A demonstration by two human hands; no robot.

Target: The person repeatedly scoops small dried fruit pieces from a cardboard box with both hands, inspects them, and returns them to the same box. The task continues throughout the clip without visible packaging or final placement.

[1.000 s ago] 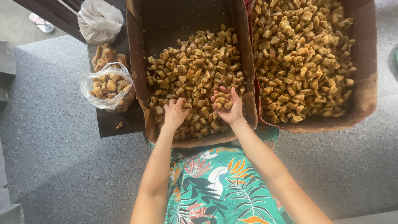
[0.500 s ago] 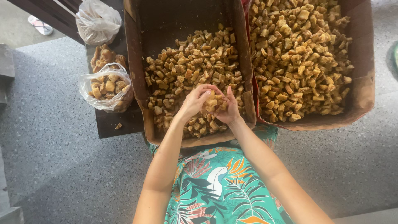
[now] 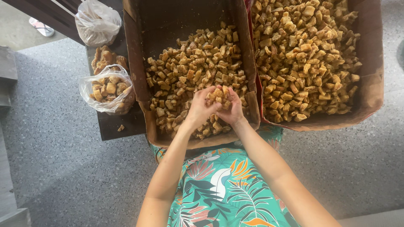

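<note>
While I watched from the head camera, the grey speckled floor (image 3: 63,159) filled most of the frame. Next came two large brown cardboard boxes: the right-hand box (image 3: 370,80) heaped with golden-brown fried chunks, and the nearer box (image 3: 139,84) about half filled, resting against my floral-green lap (image 3: 227,189), probably to keep it within reach. A dark narrow bench (image 3: 113,122) beside it carried two clear plastic bags (image 3: 107,90), the nearer one gaping open and holding chunks.

My left hand (image 3: 200,109) and right hand (image 3: 233,111) were cupped together, fingers curled, cradling a small heap of chunks (image 3: 219,94) just above the nearer box's pile. The heap was lumpy and roundish, with no clear long axis or direction.
</note>
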